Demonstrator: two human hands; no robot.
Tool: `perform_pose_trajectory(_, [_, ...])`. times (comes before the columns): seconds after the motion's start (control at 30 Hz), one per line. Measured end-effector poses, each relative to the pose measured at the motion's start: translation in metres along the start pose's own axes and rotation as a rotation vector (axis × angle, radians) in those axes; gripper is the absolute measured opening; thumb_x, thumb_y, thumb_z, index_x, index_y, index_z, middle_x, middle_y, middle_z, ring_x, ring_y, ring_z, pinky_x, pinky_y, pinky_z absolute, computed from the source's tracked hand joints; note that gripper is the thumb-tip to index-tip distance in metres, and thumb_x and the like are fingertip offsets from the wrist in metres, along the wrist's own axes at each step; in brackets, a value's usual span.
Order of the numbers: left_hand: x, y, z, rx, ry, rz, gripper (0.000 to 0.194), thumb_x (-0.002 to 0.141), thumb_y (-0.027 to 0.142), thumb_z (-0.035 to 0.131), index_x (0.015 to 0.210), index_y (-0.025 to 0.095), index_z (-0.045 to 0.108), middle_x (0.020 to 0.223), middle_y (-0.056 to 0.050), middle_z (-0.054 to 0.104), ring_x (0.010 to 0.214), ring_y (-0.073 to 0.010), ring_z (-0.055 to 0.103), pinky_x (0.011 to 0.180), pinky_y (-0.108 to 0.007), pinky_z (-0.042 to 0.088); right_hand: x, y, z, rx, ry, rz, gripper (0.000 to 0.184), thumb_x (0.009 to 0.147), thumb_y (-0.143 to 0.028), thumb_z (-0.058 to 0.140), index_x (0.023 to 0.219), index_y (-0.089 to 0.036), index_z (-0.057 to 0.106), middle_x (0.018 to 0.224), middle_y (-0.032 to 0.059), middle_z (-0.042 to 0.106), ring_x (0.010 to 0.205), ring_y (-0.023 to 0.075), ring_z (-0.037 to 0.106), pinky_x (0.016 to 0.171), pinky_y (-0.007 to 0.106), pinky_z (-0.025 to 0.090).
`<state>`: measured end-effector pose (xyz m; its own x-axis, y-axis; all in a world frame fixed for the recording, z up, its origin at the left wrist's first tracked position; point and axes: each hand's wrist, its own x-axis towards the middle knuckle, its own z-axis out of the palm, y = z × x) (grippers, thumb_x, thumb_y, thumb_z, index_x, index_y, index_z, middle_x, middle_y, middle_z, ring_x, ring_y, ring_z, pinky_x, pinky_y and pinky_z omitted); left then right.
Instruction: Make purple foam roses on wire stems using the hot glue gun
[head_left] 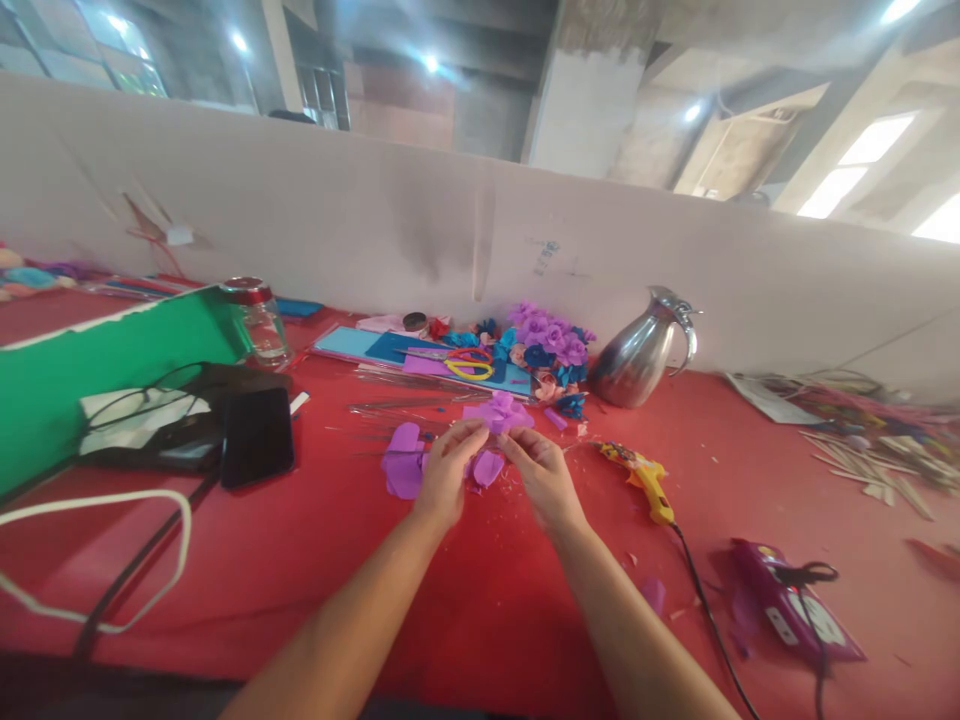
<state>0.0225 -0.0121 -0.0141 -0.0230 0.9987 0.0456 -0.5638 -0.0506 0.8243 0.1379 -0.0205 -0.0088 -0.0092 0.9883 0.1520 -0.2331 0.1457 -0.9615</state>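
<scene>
Both hands meet over the middle of the red table, thumbs and fingertips pinched close together. Between them is a purple paper flower (501, 408), its petals showing just above the fingertips. My left hand (448, 470) grips it from the left, and my right hand (541, 470) from the right. The exact pinch point is hidden by the fingers. Loose purple paper petals (403, 462) lie beside my left hand, and another purple petal (487, 468) lies below the fingertips. Thin wire stems (382, 408) are spread behind my left hand.
Scissors (469, 365) rest on blue paper sheets (349, 343) at the back, beside a bunch of purple paper flowers (551, 335). A steel jug (636, 350) stands behind a yellow glue gun (641, 480). Leftward are a phone (257, 437), a glass jar (262, 325) and a green board (150, 370).
</scene>
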Motion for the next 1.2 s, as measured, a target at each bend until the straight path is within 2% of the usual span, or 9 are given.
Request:
perform_pose_trajectory(0.13, [-0.001,0.002,0.0,0.047,0.052,0.086,0.01,0.062,0.025,0.076,0.069,0.017,0.074,0.076,-0.002,0.068,0.078,-0.015,0.061,0.075,-0.026,0.046,-0.001,0.003,0.001,-0.076,0.012,-0.044,0.023,0.075,-0.042,0.069,0.079,-0.019,0.068,0.071,-0.0009,0.064,0.067,0.014,0.056,0.066,0.026,0.043])
perform_pose_trajectory(0.33, [-0.003,0.001,-0.005,0.199,0.088,0.208,0.008,0.065,0.026,0.074,0.069,0.019,0.075,0.081,-0.002,0.067,0.081,-0.0154,0.06,0.075,-0.026,0.047,-0.002,0.007,0.002,-0.192,0.063,-0.118,0.022,0.08,-0.04,0.064,0.082,-0.018,0.066,0.077,0.0017,0.065,0.074,0.0169,0.059,0.072,0.029,0.045])
perform_pose_trajectory(0.43, [-0.003,0.001,-0.006,0.162,0.097,0.221,0.007,0.064,0.023,0.075,0.068,0.019,0.074,0.082,-0.001,0.068,0.081,-0.0155,0.061,0.076,-0.026,0.047,-0.003,0.008,0.002,-0.272,0.061,-0.148,0.02,0.082,-0.038,0.061,0.083,-0.018,0.066,0.079,0.0029,0.065,0.077,0.0176,0.06,0.073,0.029,0.046])
perform_pose_trajectory(0.5, [-0.002,0.003,-0.006,0.057,0.092,0.164,0.009,0.061,0.022,0.077,0.068,0.018,0.074,0.077,-0.001,0.069,0.076,-0.015,0.062,0.075,-0.026,0.047,-0.003,0.007,0.002,-0.3,0.043,-0.162,0.019,0.083,-0.037,0.06,0.084,-0.018,0.066,0.081,0.0036,0.066,0.078,0.0178,0.06,0.073,0.029,0.046])
perform_pose_trajectory(0.6, [-0.001,0.007,-0.004,-0.122,0.066,-0.018,0.016,0.055,0.021,0.08,0.067,0.017,0.071,0.068,-0.001,0.069,0.065,-0.0133,0.061,0.068,-0.026,0.047,-0.005,0.005,0.004,-0.299,0.006,-0.168,0.019,0.083,-0.036,0.059,0.082,-0.019,0.066,0.08,0.0033,0.065,0.076,0.0172,0.06,0.072,0.028,0.046])
perform_pose_trajectory(0.73, [0.001,0.009,-0.004,-0.177,0.014,-0.157,0.02,0.051,0.017,0.082,0.067,0.015,0.07,0.067,-0.001,0.069,0.063,-0.0114,0.06,0.066,-0.025,0.048,-0.005,0.002,0.005,-0.314,0.009,-0.158,0.019,0.082,-0.036,0.059,0.079,-0.018,0.064,0.077,0.0026,0.064,0.074,0.0169,0.059,0.071,0.028,0.045])
perform_pose_trajectory(0.93, [0.001,0.009,-0.004,-0.13,0.047,-0.17,0.018,0.049,0.015,0.084,0.06,0.014,0.07,0.062,-0.001,0.068,0.061,-0.0108,0.06,0.065,-0.024,0.048,-0.005,0.0,0.006,-0.393,0.017,-0.184,0.019,0.082,-0.034,0.057,0.073,-0.018,0.062,0.074,0.0021,0.061,0.07,0.0157,0.056,0.067,0.027,0.044])
perform_pose_trajectory(1.1, [-0.001,0.01,-0.003,-0.122,-0.017,-0.13,0.017,0.049,0.018,0.085,0.057,0.016,0.071,0.058,-0.001,0.068,0.057,-0.0115,0.06,0.06,-0.024,0.047,-0.006,-0.002,0.007,-0.456,0.009,-0.244,0.019,0.083,-0.03,0.055,0.069,-0.018,0.059,0.074,0.0021,0.059,0.067,0.0148,0.053,0.064,0.027,0.042])
perform_pose_trajectory(1.2, [-0.001,0.011,-0.004,-0.102,-0.081,-0.115,0.016,0.051,0.021,0.085,0.063,0.018,0.074,0.061,-0.002,0.07,0.056,-0.0131,0.06,0.056,-0.025,0.045,-0.007,-0.003,0.008,-0.495,0.016,-0.297,0.018,0.084,-0.028,0.054,0.069,-0.019,0.06,0.072,0.0014,0.057,0.066,0.0144,0.052,0.062,0.026,0.041])
